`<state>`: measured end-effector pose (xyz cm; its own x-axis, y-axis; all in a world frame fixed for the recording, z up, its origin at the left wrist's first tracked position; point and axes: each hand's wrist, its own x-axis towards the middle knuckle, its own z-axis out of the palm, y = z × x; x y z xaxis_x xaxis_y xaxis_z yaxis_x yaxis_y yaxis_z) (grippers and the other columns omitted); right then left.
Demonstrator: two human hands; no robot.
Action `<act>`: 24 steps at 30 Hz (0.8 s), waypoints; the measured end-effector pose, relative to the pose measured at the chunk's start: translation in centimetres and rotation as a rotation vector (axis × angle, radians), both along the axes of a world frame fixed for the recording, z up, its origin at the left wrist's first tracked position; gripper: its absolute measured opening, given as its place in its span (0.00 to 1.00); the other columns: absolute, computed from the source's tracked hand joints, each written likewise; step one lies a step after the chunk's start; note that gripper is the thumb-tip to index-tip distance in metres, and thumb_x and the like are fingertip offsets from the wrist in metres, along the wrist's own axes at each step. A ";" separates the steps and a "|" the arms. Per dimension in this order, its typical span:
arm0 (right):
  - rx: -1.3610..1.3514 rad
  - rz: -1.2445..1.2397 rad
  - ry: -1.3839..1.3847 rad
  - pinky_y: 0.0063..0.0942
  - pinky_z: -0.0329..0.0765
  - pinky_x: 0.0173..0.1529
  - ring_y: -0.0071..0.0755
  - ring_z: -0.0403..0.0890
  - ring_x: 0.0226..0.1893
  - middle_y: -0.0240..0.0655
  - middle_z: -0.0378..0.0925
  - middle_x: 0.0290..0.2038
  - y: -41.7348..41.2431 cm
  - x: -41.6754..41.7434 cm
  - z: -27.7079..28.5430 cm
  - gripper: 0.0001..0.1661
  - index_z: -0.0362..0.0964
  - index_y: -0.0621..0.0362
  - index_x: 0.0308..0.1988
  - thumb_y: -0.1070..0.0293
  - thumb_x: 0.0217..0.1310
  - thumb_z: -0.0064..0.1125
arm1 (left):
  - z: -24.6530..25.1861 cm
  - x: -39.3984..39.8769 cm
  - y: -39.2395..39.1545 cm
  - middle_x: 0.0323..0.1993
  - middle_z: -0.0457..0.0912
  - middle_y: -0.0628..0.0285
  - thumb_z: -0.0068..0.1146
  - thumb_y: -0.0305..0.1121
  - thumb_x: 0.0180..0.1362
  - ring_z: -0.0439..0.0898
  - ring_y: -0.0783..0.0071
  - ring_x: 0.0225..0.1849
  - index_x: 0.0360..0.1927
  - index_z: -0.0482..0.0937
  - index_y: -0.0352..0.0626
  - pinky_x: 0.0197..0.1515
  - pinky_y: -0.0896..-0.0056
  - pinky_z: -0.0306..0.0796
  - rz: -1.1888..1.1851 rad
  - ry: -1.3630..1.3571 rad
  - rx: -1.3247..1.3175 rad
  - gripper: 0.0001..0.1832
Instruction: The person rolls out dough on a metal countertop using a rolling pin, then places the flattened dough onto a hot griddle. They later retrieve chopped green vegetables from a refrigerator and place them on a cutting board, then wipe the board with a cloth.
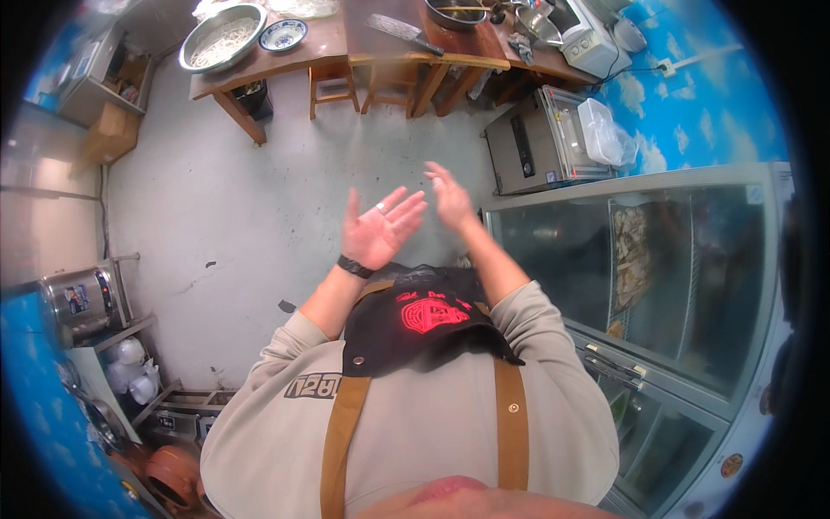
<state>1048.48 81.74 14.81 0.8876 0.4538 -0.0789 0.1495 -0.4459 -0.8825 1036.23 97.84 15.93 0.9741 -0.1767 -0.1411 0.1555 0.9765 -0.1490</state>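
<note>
My left hand (382, 227) is raised in front of my apron (428, 324), palm turned up and thumb apart from the fingers. It wears a ring and a dark wristband (355, 266), and nothing lies in it. Close by on the right, my right hand (452, 198) is held up nearly edge-on, fingers extended, slightly blurred and holding nothing visible. A narrow gap separates the two hands. Beyond them a wooden table (324, 42) bears a steel basin (251, 47) of pale noodle-like strands, a blue-and-white bowl (283, 35) and a cleaver (397, 29).
Two wooden stools (334, 100) and a black bin (258, 100) stand under the table. At right are a steel machine with a clear lid (525, 146) and a glass-door refrigerator (557, 259). A cardboard box (113, 133) and a steel appliance (74, 301) are at left.
</note>
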 end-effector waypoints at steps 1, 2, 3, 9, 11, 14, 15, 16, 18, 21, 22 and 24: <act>-0.324 -0.056 -0.209 0.38 0.74 0.57 0.51 0.80 0.52 0.49 0.81 0.51 -8.4 5.2 -10.6 0.25 0.72 0.66 0.56 0.59 0.72 0.40 | 1.8 1.0 -0.3 0.70 0.61 0.43 0.47 0.52 0.69 0.60 0.49 0.73 0.69 0.56 0.29 0.73 0.52 0.58 -0.031 -0.071 0.036 0.39; -0.570 -0.084 0.024 0.35 0.77 0.50 0.43 0.84 0.46 0.46 0.84 0.45 -12.8 8.7 -13.9 0.23 0.75 0.66 0.52 0.59 0.72 0.43 | 2.2 1.3 0.5 0.69 0.62 0.42 0.48 0.49 0.70 0.61 0.49 0.72 0.68 0.58 0.28 0.73 0.52 0.58 -0.020 -0.125 0.091 0.36; -0.255 -0.375 0.287 0.30 0.78 0.45 0.33 0.85 0.42 0.41 0.85 0.39 -15.1 9.6 -15.8 0.20 0.78 0.65 0.45 0.60 0.70 0.47 | 1.3 1.7 1.2 0.69 0.63 0.42 0.48 0.45 0.70 0.63 0.49 0.71 0.67 0.58 0.28 0.73 0.52 0.59 -0.012 -0.063 0.277 0.33; -0.317 -0.306 0.473 0.27 0.82 0.34 0.29 0.87 0.28 0.35 0.83 0.25 -20.7 13.6 -19.7 0.08 0.81 0.65 0.36 0.73 0.60 0.56 | -10.1 4.7 5.3 0.63 0.71 0.44 0.50 0.23 0.66 0.70 0.48 0.66 0.64 0.62 0.27 0.71 0.52 0.65 0.114 0.483 0.623 0.24; -0.464 -0.246 0.451 0.26 0.81 0.33 0.30 0.86 0.28 0.34 0.83 0.27 -19.5 18.5 -20.1 0.10 0.80 0.63 0.39 0.76 0.57 0.55 | -14.3 4.5 7.1 0.62 0.73 0.45 0.53 0.24 0.65 0.71 0.49 0.65 0.62 0.65 0.27 0.71 0.52 0.64 0.169 0.674 0.645 0.23; -0.365 -0.225 0.343 0.28 0.80 0.33 0.27 0.84 0.27 0.36 0.83 0.32 -22.8 31.7 -25.1 0.17 0.78 0.62 0.47 0.74 0.54 0.59 | -20.7 3.9 8.8 0.57 0.77 0.47 0.59 0.28 0.62 0.75 0.51 0.62 0.59 0.69 0.30 0.69 0.52 0.65 0.176 0.913 0.695 0.24; -0.352 -0.232 0.270 0.28 0.80 0.34 0.26 0.84 0.27 0.36 0.83 0.33 -22.8 35.6 -26.0 0.17 0.78 0.62 0.46 0.74 0.55 0.59 | -22.3 2.2 9.8 0.49 0.82 0.50 0.62 0.30 0.60 0.81 0.53 0.54 0.56 0.71 0.31 0.61 0.57 0.72 0.192 1.002 0.734 0.23; -0.314 -0.260 0.217 0.28 0.80 0.37 0.27 0.84 0.29 0.36 0.84 0.34 -22.3 41.0 -25.8 0.17 0.78 0.61 0.47 0.72 0.55 0.60 | -24.4 1.1 10.8 0.40 0.85 0.53 0.63 0.30 0.59 0.84 0.57 0.47 0.52 0.73 0.32 0.51 0.61 0.75 0.228 1.068 0.791 0.19; -0.397 -0.302 -0.137 0.31 0.80 0.46 0.33 0.85 0.35 0.36 0.85 0.36 -21.9 51.1 -25.7 0.19 0.78 0.56 0.49 0.67 0.55 0.62 | -26.3 -1.7 12.2 0.38 0.85 0.56 0.63 0.29 0.59 0.84 0.60 0.45 0.55 0.71 0.36 0.48 0.61 0.73 0.214 1.347 0.913 0.21; -0.438 -0.396 -0.116 0.35 0.79 0.49 0.37 0.84 0.39 0.38 0.84 0.37 -19.0 63.4 -23.4 0.24 0.78 0.51 0.52 0.61 0.55 0.66 | -24.1 -6.1 12.2 0.47 0.83 0.55 0.54 0.20 0.59 0.83 0.63 0.46 0.62 0.65 0.40 0.48 0.56 0.74 0.153 1.818 0.721 0.26; -0.412 -0.465 -0.169 0.36 0.79 0.49 0.39 0.84 0.39 0.38 0.84 0.37 -20.3 67.4 -23.3 0.24 0.77 0.51 0.53 0.61 0.55 0.65 | -23.1 -5.7 11.4 0.48 0.82 0.53 0.56 0.18 0.59 0.83 0.63 0.46 0.60 0.67 0.37 0.48 0.59 0.77 0.044 1.823 0.761 0.25; -0.547 -0.449 -0.431 0.41 0.75 0.58 0.50 0.79 0.51 0.46 0.80 0.48 -21.0 75.5 -22.6 0.31 0.72 0.48 0.59 0.61 0.54 0.65 | -23.0 -1.8 8.9 0.47 0.80 0.49 0.59 0.15 0.57 0.83 0.61 0.45 0.56 0.71 0.32 0.47 0.63 0.80 0.204 1.836 0.808 0.22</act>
